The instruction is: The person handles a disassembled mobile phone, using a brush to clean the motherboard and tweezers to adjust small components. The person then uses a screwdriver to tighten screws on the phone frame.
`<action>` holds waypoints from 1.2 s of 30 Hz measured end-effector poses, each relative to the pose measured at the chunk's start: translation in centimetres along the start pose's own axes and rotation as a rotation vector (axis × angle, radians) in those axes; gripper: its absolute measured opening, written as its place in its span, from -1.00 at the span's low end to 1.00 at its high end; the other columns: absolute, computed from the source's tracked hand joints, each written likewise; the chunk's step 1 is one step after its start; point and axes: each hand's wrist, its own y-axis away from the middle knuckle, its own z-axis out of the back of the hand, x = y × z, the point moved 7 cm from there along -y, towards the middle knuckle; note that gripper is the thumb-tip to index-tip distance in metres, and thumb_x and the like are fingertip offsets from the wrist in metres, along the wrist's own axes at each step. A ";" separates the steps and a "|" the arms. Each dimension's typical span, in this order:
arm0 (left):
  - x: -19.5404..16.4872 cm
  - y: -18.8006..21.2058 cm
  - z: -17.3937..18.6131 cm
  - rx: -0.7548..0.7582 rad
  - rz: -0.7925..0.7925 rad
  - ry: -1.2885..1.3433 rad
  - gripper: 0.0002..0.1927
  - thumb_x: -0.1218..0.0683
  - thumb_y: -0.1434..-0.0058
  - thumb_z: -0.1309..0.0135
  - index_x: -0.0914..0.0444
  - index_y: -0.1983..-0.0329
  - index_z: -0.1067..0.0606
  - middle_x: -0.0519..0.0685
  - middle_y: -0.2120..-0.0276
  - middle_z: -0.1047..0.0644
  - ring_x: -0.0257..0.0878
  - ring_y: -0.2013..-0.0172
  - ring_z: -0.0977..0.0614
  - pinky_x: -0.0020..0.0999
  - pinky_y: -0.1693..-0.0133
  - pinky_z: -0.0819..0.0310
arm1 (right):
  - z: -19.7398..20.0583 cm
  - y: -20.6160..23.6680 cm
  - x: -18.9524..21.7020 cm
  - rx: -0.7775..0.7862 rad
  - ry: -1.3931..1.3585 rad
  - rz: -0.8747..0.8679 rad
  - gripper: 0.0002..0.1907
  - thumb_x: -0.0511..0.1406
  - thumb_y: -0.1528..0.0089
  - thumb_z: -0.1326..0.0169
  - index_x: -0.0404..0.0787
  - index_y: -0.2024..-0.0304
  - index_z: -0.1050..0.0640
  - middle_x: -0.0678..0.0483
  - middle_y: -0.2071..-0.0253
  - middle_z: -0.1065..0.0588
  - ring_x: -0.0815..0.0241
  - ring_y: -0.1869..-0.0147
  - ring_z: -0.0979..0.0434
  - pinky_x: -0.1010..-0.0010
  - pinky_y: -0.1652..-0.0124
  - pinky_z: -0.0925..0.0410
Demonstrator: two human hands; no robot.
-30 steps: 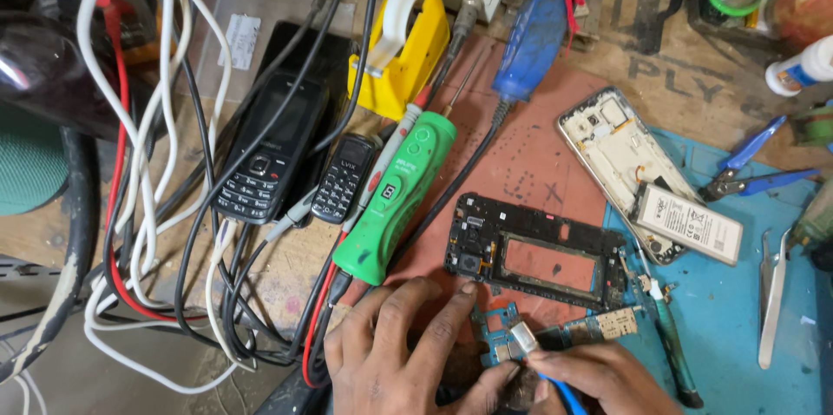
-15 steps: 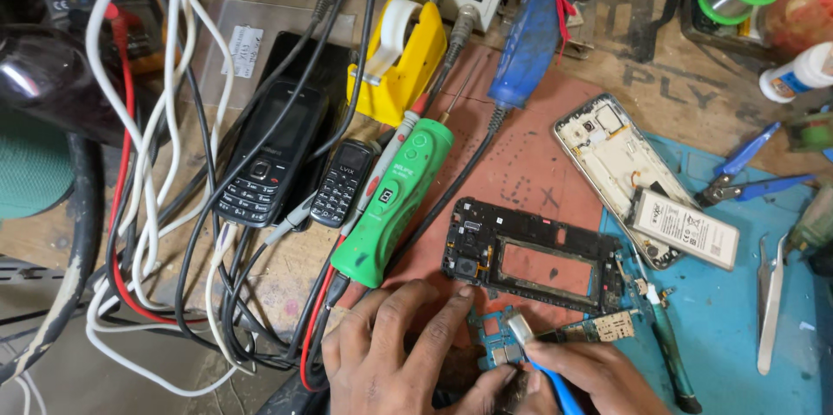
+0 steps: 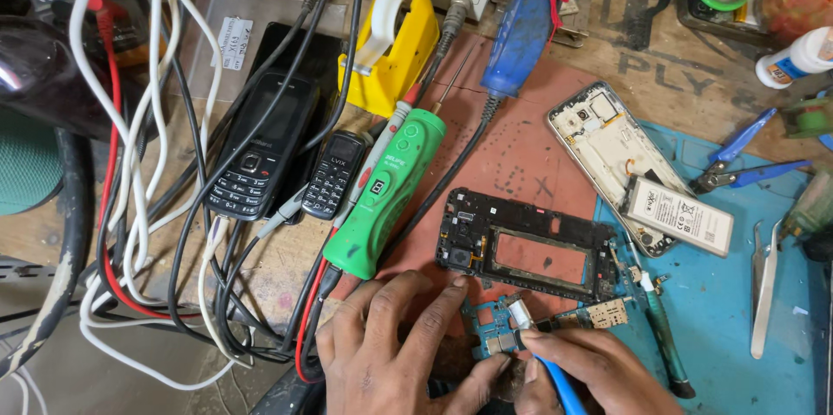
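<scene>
Your left hand [image 3: 395, 350]: spread flat, fingers pressing down on the small blue circuit board [image 3: 495, 328] and the mat beside it, pinning the board so it cannot slide. It grasps nothing.

Your right hand [image 3: 590, 372]: closed in a pen grip around a blue-handled tool [image 3: 555, 380], its pale tip [image 3: 519, 311] resting on the board, which lies at the lower centre between both hands.

Items, left to right:

- Tangle of white, black and red cables [image 3: 130, 207], trailing across the wooden bench [image 3: 651, 68].
- Black keypad phone [image 3: 260, 150], face up, with a smaller black keypad phone [image 3: 330, 176] just beside it; both lie among the cables.
- Yellow tape dispenser [image 3: 395, 46], upright near the far edge.
- Green electric screwdriver [image 3: 386, 198], laid diagonally, near your left hand.
- Blue-handled soldering iron [image 3: 525, 24], set well back from the work.
- Black phone mid-frame [image 3: 525, 246], flat on the reddish mat [image 3: 521, 137], just above the board.
- Open phone back housing [image 3: 616, 159], with a white battery [image 3: 678, 215] resting partly on it.
- Blue work mat [image 3: 720, 311], holding a dark-handled screwdriver [image 3: 664, 341], blue-handled cutters [image 3: 737, 163] and steel tweezers [image 3: 764, 285], all near your right hand.
</scene>
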 end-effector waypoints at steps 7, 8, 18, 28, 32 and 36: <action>-0.1 0.0 0.1 0.007 0.019 0.001 -0.33 -0.37 0.00 -0.31 -0.01 -0.14 -0.58 -0.09 -0.08 -0.46 -0.03 -0.15 -0.40 0.06 -0.17 -0.11 | 0.1 -1.6 3.0 -0.244 -0.079 -0.150 -0.67 -0.24 -0.24 -0.29 -0.13 -0.04 -0.60 -0.07 0.11 -0.56 0.12 0.02 -0.68 0.34 -0.02 -0.54; -0.1 -0.1 0.2 0.008 0.017 0.006 -0.32 -0.37 -0.01 -0.31 0.00 -0.14 -0.58 -0.09 -0.09 -0.46 -0.03 -0.15 -0.40 0.06 -0.17 -0.11 | 0.6 -1.6 2.9 -0.345 -0.132 -0.225 -0.76 -0.27 -0.25 -0.29 -0.13 0.03 -0.63 -0.04 0.14 -0.56 0.16 0.07 -0.68 0.38 0.01 -0.57; -0.2 -0.2 0.3 0.011 0.038 0.039 -0.33 -0.35 0.02 -0.32 0.00 -0.13 -0.58 -0.11 -0.10 -0.47 -0.03 -0.15 -0.40 0.07 -0.18 -0.11 | 1.5 -3.4 4.4 -0.399 -0.293 -0.209 -0.68 -0.37 -0.20 -0.22 -0.33 0.00 -0.59 -0.09 0.14 -0.64 0.27 0.18 -0.67 0.46 0.20 -0.53; 0.1 -0.2 0.0 0.006 0.029 0.047 -0.32 -0.34 0.00 -0.33 0.01 -0.15 -0.58 -0.11 -0.10 -0.47 -0.03 -0.16 -0.42 0.07 -0.20 -0.11 | 0.5 -1.9 1.7 -0.338 -0.221 -0.320 -0.73 -0.40 -0.18 -0.24 -0.33 0.05 -0.62 -0.12 0.19 -0.64 0.20 0.15 -0.66 0.37 0.12 -0.50; 0.2 -0.2 -0.2 0.047 0.053 0.033 -0.32 -0.35 0.04 -0.34 -0.01 -0.12 -0.59 -0.09 -0.06 -0.47 0.01 -0.13 -0.41 0.12 -0.16 -0.08 | -0.3 -3.1 4.0 -0.253 -0.443 -0.099 -0.73 -0.38 -0.21 -0.22 -0.33 0.04 -0.61 -0.07 0.26 -0.69 0.30 0.17 -0.72 0.46 0.09 -0.55; 0.0 -0.5 0.2 -0.016 0.005 0.029 -0.30 -0.37 0.01 -0.33 0.00 -0.15 -0.57 -0.10 -0.10 -0.47 -0.06 -0.15 -0.42 0.10 -0.21 -0.10 | 0.6 -2.7 4.0 -0.422 -0.241 -0.294 -0.75 -0.40 -0.15 -0.25 -0.34 0.11 -0.66 -0.12 0.21 -0.70 0.27 0.19 -0.69 0.46 0.17 -0.51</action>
